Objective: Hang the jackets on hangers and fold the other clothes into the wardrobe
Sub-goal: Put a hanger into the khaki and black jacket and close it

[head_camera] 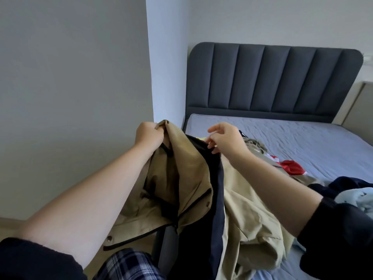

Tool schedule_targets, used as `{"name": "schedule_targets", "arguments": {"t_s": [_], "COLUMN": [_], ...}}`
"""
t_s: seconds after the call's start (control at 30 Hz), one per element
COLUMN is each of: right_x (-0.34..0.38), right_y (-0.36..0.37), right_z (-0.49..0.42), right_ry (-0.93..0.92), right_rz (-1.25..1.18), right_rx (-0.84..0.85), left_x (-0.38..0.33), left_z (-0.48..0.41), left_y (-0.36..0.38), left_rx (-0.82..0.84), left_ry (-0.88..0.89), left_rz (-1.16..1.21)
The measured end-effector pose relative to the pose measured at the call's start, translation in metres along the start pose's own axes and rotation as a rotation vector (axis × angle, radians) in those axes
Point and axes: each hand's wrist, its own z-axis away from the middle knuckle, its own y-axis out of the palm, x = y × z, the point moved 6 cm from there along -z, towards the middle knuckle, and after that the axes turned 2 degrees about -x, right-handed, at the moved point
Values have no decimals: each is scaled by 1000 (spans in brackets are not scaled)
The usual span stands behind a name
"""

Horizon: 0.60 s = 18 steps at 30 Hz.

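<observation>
While the left hand [149,136] grips a bunched fold at the top edge of the tan jacket [191,168], lifting that corner up in front of the grey wall [70,87], the rest of the jacket hangs down and spreads over the near corner of the bed [282,134]. Its navy lining [214,199] shows as a long dark band running down the middle, with a black zip and metal snaps visible on the left panel. The right hand [226,138] sits at the upper end of that lining with its thumb raised and fingers loosely curled; the fingertips are at the dark edge, but I cannot tell whether they pinch the cloth or only touch it. Behind the right forearm, an olive garment [254,144] and a red garment [292,166] lie on the mattress, and a dark navy garment [343,184] with a pale blue garment [359,197] lies at the right edge. A padded dark headboard [272,77] stands at the far end. Checked trousers [129,265] show at the bottom.
</observation>
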Motion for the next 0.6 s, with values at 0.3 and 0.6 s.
{"name": "schedule_targets", "arguments": {"t_s": [0.3, 0.6], "right_x": [9, -5], "right_y": [55, 53], "right_z": [24, 5], "right_ry": [-251, -167], "right_rz": [700, 549], "right_rx": [85, -23], "left_x": [-34, -38], "left_z": [14, 19], "left_y": [10, 13], "left_rx": [122, 183], "left_ry": [150, 277], "left_rz": [63, 54]}}
